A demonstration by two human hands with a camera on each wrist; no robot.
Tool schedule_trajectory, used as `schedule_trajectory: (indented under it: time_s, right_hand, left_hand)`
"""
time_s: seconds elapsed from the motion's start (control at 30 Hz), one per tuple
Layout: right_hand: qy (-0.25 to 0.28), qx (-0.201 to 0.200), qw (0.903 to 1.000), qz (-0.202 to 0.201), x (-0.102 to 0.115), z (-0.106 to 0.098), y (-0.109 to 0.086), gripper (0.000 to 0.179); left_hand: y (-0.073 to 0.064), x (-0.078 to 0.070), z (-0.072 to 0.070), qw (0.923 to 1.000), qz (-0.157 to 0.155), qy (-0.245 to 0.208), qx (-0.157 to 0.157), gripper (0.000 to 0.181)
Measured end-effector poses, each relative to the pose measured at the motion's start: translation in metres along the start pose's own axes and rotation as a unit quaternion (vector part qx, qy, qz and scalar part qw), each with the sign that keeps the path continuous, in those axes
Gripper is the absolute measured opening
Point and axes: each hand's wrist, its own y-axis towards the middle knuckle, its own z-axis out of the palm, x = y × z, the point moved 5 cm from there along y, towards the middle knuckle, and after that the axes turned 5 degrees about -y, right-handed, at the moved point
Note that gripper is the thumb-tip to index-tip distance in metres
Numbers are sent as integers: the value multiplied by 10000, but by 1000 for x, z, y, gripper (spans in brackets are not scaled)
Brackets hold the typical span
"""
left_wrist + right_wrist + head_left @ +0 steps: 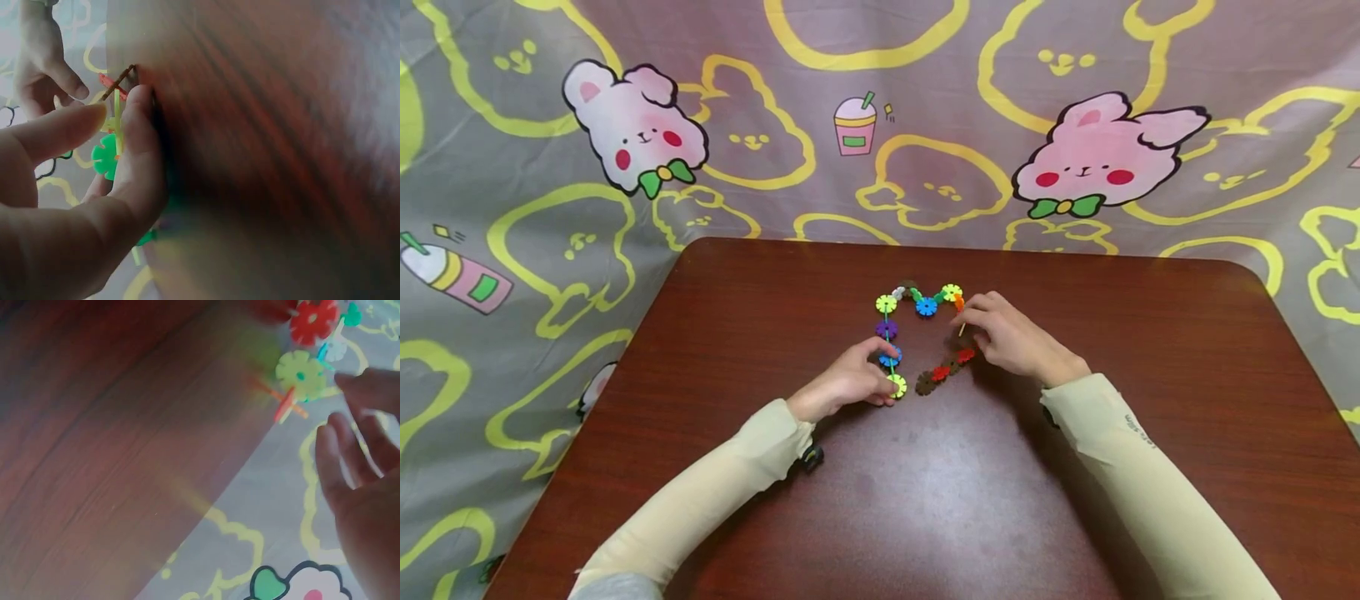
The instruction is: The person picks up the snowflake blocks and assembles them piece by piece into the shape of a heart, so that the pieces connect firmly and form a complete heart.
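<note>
A chain of colourful notched plastic discs lies looped on the table. At its near left end, my left hand (857,375) pinches a yellow disc (898,385), one finger reaching over a blue disc (891,357). In the left wrist view, a green disc (106,156) shows beside the curved fingers. My right hand (1011,337) is at the loop's right side, near an orange disc (959,304). The right wrist view shows its fingers loosely extended, apart from the yellow-green disc (300,375). A brown disc (926,383) forms the other near end, beside a red disc (941,372).
The far stretch of the chain includes a second blue disc (927,307) and a yellow disc (952,292). A purple disc (886,329) sits on its left side. Behind the brown table (760,292) hangs a patterned cloth (940,108).
</note>
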Motion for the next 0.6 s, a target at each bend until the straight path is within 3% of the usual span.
schedule_trajectory:
  time_s: [0.07, 0.13, 0.2, 0.3, 0.4, 0.53, 0.6]
  right_hand:
    - [-188, -45, 9998, 17, -5, 1, 0, 33]
    - [-342, 9, 9994, 6, -8, 4, 0, 33]
    - [-452, 96, 9989, -15, -9, 7, 1, 34]
    - [-530, 209, 9984, -14, -9, 10, 1, 34]
    - [-543, 265, 9982, 18, -8, 12, 1, 31]
    - [-580, 250, 9980, -44, -6, 12, 1, 23]
    - [-648, 180, 9976, -179, -5, 12, 1, 20]
  left_hand:
    - [-2, -4, -1, 9984, 124, 554, -42, 47]
    - [-5, -9, -1, 9896, 338, 1389, -128, 49]
    - [-9, -14, 0, 9715, 593, 2282, -255, 51]
    - [-13, -20, 1, 9371, 887, 3352, -405, 53]
    - [-17, -23, 3, 9165, 1059, 3836, -419, 56]
    - [-22, -25, 4, 9017, 1143, 4145, -454, 56]
    - [-24, -26, 4, 8905, 1131, 4369, -578, 54]
